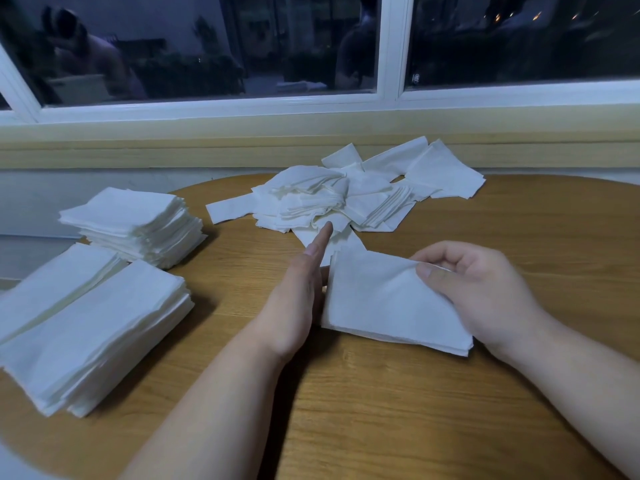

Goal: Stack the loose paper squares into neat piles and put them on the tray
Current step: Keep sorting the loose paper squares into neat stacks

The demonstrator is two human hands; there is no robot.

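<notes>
**Small stack being squared between both hands, loose heap just beyond**

A thin stack of paper squares [377, 303] is held on the wooden table [415, 410], near centre; its longer side is seen to run from left to right, the right end lying nearer. The left hand [301, 289] is set on edge with straight fingers, pressed flat against the stack's left side; nothing is gripped by it. The stack's far right corner is pinched by the right hand [478, 292], thumb on top and fingers curled behind.

The loose heap [346, 199] lies far of both hands, straight beyond the left fingertips; whether the forefinger touches its near edge cannot be told. The left hand is judged the nearer to it, so the next sheets would be most easily drawn from there.

Three finished piles are placed at the left: a far pile [135, 223], a near pile [93, 334], and a third pile [59, 289] just beside and left of the near one; all are closer to the left hand. No tray can be made out, so whether these piles rest on one cannot be told.
</notes>
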